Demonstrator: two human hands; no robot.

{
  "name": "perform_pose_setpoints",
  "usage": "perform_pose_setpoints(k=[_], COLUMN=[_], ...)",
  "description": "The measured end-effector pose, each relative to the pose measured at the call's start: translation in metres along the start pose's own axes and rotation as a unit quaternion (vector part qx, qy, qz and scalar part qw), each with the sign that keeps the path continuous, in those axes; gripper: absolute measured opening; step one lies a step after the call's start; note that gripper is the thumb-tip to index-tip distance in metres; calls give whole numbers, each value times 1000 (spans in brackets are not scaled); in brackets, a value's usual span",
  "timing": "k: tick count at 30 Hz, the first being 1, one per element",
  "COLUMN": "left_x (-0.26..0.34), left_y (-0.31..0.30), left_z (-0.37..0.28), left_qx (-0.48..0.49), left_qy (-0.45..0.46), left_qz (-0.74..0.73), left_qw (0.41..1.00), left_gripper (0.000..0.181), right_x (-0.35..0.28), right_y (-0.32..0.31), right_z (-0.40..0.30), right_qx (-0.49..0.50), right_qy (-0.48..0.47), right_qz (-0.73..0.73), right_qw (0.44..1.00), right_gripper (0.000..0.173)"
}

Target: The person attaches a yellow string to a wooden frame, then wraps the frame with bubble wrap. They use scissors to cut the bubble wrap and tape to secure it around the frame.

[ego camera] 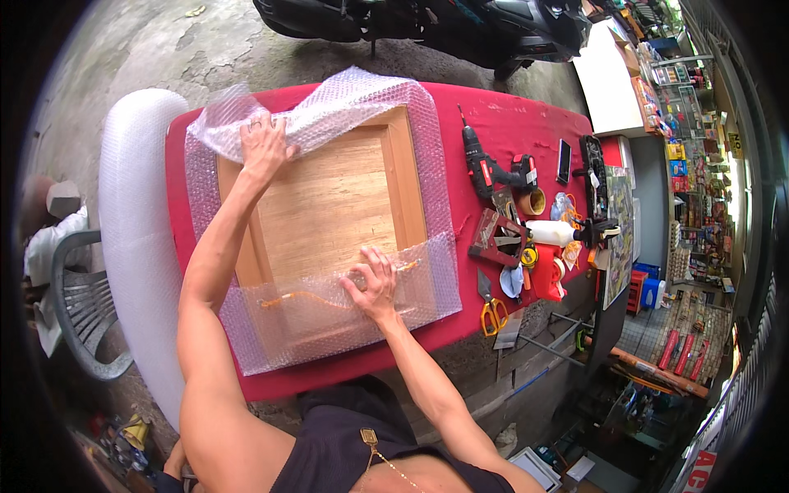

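Note:
A framed wooden panel, back side up, lies on a sheet of bubble wrap on the red cloth-covered table. My left hand holds the far flap of wrap, its fingers curled on the plastic near the panel's far left corner. That flap stands up loosely along the far edge. The near flap lies folded over the panel's near side. My right hand rests on this flap's edge, thumb and fingers apart. An orange cord shows through the clear plastic, partly covered by the right hand.
A bubble wrap roll stands along the table's left end, beside a grey plastic chair. At right lie a cordless drill, staple gun, scissors, phone, spray bottle and tape dispenser. A motorcycle stands beyond.

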State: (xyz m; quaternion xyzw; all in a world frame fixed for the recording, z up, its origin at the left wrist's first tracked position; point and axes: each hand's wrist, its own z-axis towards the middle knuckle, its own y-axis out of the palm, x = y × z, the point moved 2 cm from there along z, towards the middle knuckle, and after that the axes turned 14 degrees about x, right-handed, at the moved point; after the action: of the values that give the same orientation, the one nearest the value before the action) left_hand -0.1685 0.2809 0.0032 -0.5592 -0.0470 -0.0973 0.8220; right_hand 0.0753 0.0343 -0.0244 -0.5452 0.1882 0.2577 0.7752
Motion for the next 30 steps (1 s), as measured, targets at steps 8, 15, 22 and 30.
perform_pose_setpoints(k=[8,15,22,30], left_x=[32,74,83,116], left_y=[-3,-23,-162,-221], left_z=[-86,-191,-246,-434], left_qx=[-60,10,-315,-148], left_qy=[210,202,47,90], left_qz=[-128,-58,-157,-35], left_qw=[967,978,935,984], left_gripper=[13,45,49,12], right_x=[1,-11,-55,-25], right_y=[5,-2,-107,-193], right_z=[-5,4,-14,-188], right_qx=[4,26,-60,-291], right_qy=[-15,-100,-81,-95], right_qz=[11,-45,53,-37], right_qw=[1000,994,993,951], right_gripper=[25,22,19,12])
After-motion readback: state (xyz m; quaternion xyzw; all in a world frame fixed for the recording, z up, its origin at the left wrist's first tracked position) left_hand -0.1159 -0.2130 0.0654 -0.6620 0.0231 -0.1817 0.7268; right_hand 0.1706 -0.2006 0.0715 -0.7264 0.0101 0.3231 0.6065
